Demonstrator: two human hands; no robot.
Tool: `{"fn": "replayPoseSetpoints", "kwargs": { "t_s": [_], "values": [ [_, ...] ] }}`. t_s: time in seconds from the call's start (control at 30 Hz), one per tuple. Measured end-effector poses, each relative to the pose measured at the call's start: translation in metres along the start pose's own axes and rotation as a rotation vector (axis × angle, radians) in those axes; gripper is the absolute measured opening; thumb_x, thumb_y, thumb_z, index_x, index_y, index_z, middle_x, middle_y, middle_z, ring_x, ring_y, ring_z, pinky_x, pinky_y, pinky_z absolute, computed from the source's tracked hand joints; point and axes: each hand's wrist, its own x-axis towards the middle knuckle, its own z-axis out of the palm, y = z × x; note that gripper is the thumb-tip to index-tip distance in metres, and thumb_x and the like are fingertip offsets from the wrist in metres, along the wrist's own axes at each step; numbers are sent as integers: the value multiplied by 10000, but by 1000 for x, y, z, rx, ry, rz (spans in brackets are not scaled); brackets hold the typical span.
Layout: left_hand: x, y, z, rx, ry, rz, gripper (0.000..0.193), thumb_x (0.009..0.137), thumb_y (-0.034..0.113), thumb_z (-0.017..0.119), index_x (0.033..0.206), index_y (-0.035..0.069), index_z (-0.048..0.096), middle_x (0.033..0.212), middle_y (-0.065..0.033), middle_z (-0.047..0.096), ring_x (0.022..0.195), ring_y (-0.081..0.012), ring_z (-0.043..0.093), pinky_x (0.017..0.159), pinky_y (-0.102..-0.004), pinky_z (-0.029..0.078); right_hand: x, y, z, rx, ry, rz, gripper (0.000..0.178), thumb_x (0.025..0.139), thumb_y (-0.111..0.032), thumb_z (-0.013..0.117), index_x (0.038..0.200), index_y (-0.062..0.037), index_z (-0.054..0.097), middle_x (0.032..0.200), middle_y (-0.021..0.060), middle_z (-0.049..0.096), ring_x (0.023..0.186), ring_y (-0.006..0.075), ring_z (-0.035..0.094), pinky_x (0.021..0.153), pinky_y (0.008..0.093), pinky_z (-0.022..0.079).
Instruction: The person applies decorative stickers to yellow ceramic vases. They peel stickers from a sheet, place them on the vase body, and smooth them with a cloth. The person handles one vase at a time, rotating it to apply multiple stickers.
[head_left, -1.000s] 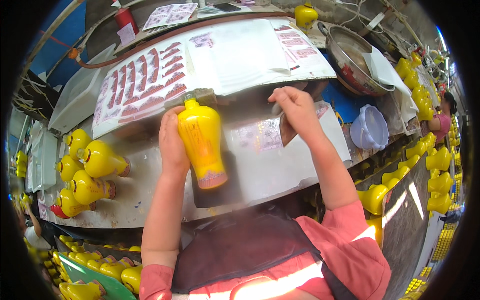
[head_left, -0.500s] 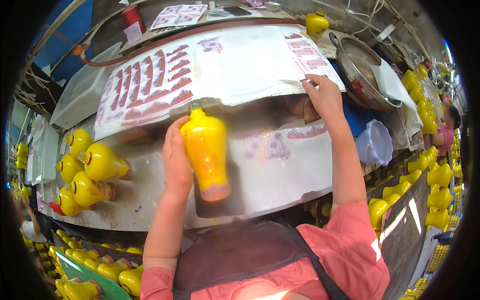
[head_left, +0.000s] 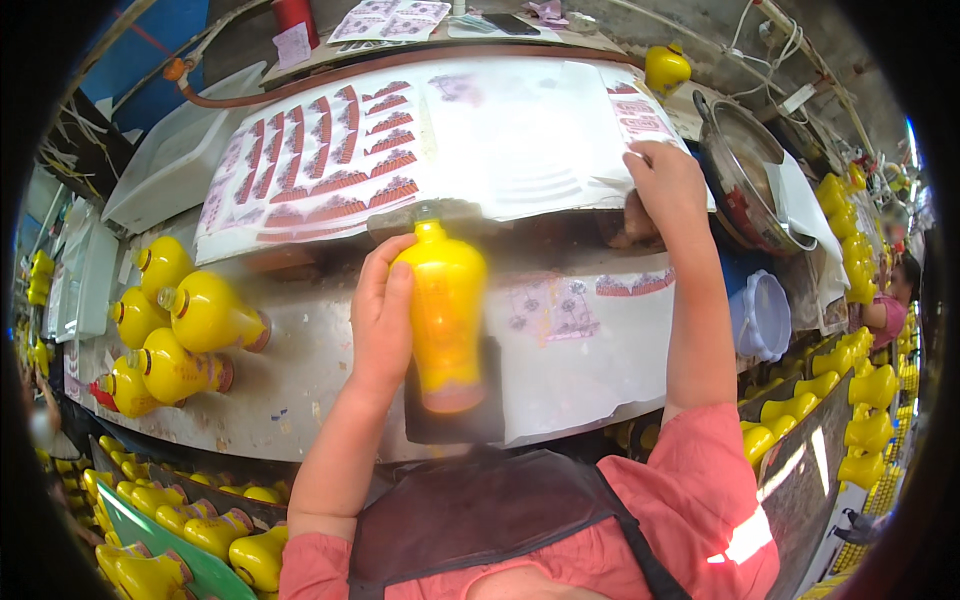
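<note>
A glossy yellow vase (head_left: pixel 440 315) with a narrow neck and a patterned reddish band at its foot stands tilted in front of me. My left hand (head_left: pixel 383 310) is closed around its left side, thumb across the shoulder. Over the right part of a slanted white board (head_left: pixel 510 140) my right hand (head_left: pixel 668 188) has its fingers bent and pinched at small pinkish decals (head_left: pixel 640 118); what lies between the fingertips is hidden. Rows of red-and-purple decal strips (head_left: pixel 320 135) cover the board's left part. A dark pad (head_left: pixel 490 425) lies beneath the vase.
Several yellow vases (head_left: pixel 215 312) lie at the table's left. A metal pan (head_left: pixel 745 165) and a pale lilac bucket (head_left: pixel 760 318) sit to the right. White trays (head_left: pixel 170 150) stand far left. Many more vases fill racks (head_left: pixel 190 490) around the table; another person (head_left: pixel 885 305) is at the far right.
The whole view has shifted, so the table and vase appear farther right. My right hand has moved slightly farther up the board over the decals. My left hand still grips the vase.
</note>
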Motion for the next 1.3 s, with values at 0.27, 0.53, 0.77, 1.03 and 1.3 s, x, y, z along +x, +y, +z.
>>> {"fn": "replayPoseSetpoints", "kwargs": {
  "t_s": [0.27,0.53,0.77,1.03,1.3],
  "values": [
    [2,-2,2,57,-12,50,377,1107,274,448,1375,34,560,1220,-87,646,1087,-141,625,971,-295,500,-11,38,3,235,-287,300,389,913,-365,696,964,11,778,801,168,740,781,279,720,768,372,546],
    [-2,4,4,-20,-8,-4,388,1083,275,485,1368,23,564,1303,-92,606,1169,-160,588,1032,-308,457,-25,55,15,-130,-127,26,287,933,-153,574,1118,-117,791,996,204,721,918,383,697,833,446,555],
    [-1,7,5,-44,0,-37,398,1078,261,497,1385,12,546,1324,-100,601,1180,-165,582,1045,-316,452,-54,56,0,-73,-166,52,296,929,-159,602,1171,-123,769,1069,206,681,981,394,683,864,466,548],
    [-24,38,25,442,126,590,346,976,100,561,1306,-2,587,1389,-192,581,1299,-326,538,1147,-442,370,-45,76,7,252,-79,78,222,906,-224,693,1083,-124,783,969,172,687,960,370,683,820,451,541],
    [-44,51,103,85,-360,233,347,1025,112,521,1352,7,575,1387,-133,580,1275,-214,547,1092,-363,422,-22,81,11,-43,127,-295,88,878,-133,656,832,-60,673,875,152,646,799,351,682,706,443,559]
  ]
}}
